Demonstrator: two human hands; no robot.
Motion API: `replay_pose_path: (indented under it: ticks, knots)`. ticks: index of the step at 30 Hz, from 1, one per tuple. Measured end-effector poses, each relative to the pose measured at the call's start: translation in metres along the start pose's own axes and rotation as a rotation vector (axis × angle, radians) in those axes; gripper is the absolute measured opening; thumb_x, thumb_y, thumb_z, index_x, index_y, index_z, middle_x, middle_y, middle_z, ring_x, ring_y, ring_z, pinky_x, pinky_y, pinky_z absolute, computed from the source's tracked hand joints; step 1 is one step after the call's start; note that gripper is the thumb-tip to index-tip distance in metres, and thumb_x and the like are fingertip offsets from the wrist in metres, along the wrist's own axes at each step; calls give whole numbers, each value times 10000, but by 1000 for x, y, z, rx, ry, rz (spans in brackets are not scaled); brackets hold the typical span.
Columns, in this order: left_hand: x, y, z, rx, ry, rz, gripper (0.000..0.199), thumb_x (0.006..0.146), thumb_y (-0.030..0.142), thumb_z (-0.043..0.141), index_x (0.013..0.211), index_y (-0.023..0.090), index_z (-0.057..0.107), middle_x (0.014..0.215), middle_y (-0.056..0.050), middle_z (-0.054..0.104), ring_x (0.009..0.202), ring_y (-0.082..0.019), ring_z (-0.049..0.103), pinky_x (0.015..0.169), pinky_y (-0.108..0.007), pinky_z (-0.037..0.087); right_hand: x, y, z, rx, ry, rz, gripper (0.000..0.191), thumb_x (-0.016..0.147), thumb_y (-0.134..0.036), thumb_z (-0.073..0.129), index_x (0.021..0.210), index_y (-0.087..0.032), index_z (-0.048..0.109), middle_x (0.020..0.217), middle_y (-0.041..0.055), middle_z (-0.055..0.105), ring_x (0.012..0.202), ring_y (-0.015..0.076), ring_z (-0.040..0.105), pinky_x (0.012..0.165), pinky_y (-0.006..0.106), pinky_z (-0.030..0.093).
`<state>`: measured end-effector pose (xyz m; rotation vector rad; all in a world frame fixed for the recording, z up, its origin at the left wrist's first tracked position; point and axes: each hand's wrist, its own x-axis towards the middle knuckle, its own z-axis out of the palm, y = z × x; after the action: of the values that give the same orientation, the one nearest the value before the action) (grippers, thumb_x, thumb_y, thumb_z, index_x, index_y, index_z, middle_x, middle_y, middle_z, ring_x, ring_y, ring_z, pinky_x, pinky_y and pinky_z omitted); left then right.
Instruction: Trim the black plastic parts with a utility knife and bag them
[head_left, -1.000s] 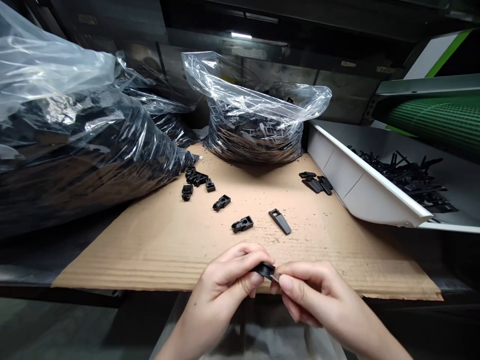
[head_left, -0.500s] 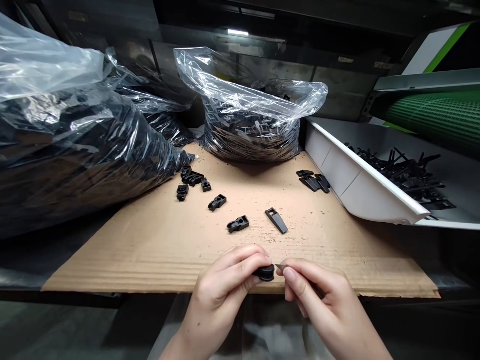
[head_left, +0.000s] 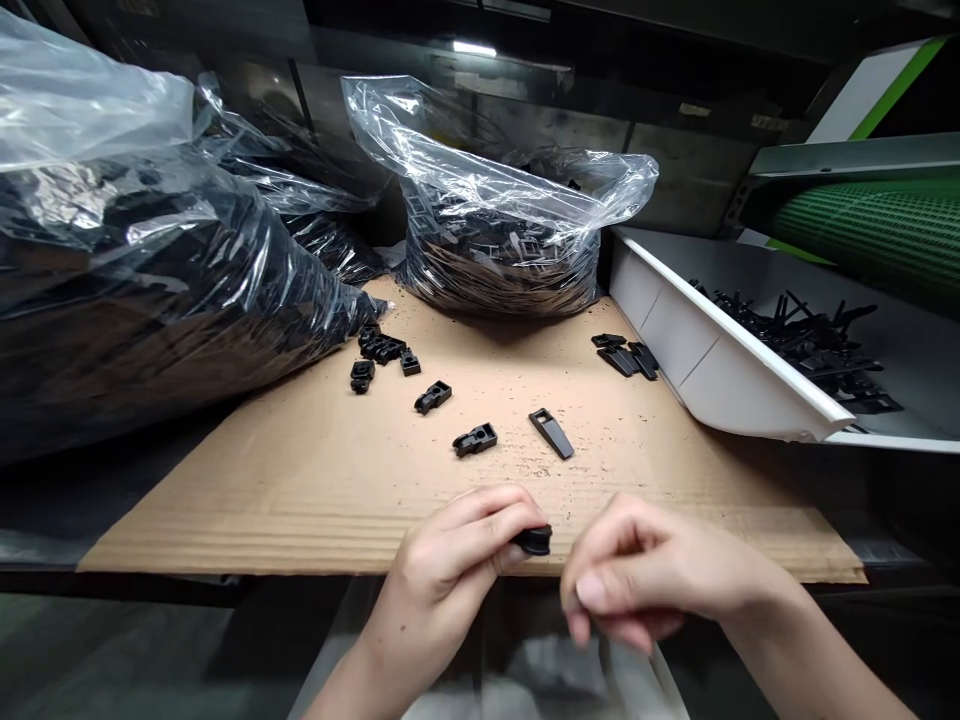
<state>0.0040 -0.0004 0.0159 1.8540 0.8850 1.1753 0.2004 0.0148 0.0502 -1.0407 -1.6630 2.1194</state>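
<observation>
Head view showing corrugated brown cardboard sheet (head_left: 315, 480) covering the desk, crinkled clear plastic bags (head_left: 495, 240) bulging with dark parts. Left hand (head_left: 450, 565) pinching a small matte black plastic clip (head_left: 534, 540) between thumb and fingertips, just above the cardboard's near edge. Right hand (head_left: 645, 580) curling loosely beside it, blurred, contents impossible to tell. Lying beyond: flat black wedge-shaped piece (head_left: 551, 433), smooth white tray (head_left: 720, 360).

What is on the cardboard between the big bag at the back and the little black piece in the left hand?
In the head view, two loose parts: a chunky black clip and a flat black wedge, on the cardboard between the bag and the held piece.
</observation>
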Motion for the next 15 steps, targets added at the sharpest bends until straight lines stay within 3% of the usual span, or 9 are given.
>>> replay_pose_path:
  ticks: [2, 4, 7, 10, 15]
  knots:
    - [-1, 1, -1, 16, 44, -57, 250, 782, 73, 556, 922, 242, 675, 971, -15, 658, 907, -175, 601, 783, -204, 458, -2, 0, 4, -9, -34, -9, 235, 820, -312, 518, 759, -129, 652, 478, -60, 460, 369, 18, 295, 374, 146, 230]
    - [-2, 2, -1, 17, 49, -129, 208, 779, 123, 575, 926, 232, 675, 845, -14, 675, 797, -169, 621, 726, -212, 472, -2, 3, 13, -56, 95, -88, 262, 831, -334, 496, 753, -133, 644, 488, -49, 477, 373, 27, 317, 373, 155, 255]
    - [-2, 3, 0, -41, 35, -242, 183, 797, 182, 557, 937, 211, 671, 603, 13, 621, 568, -135, 589, 588, -212, 471, 4, 17, 31, -317, 573, -337, 250, 852, -294, 461, 729, -151, 625, 548, -12, 520, 429, 66, 408, 395, 182, 332]
    - [-1, 3, 3, -174, 64, -329, 206, 796, 204, 551, 966, 181, 664, 585, 9, 610, 528, -125, 567, 540, -211, 473, 15, 35, 48, -568, 969, -618, 161, 842, -174, 471, 815, -185, 629, 620, -1, 562, 489, 91, 494, 463, 193, 417]
    - [0, 3, 8, -298, 118, -385, 222, 773, 211, 575, 965, 155, 672, 578, 6, 597, 509, -114, 548, 490, -196, 475, 28, 49, 58, -618, 1099, -795, 233, 806, -66, 497, 942, -212, 617, 651, -14, 598, 470, 77, 519, 457, 166, 450]
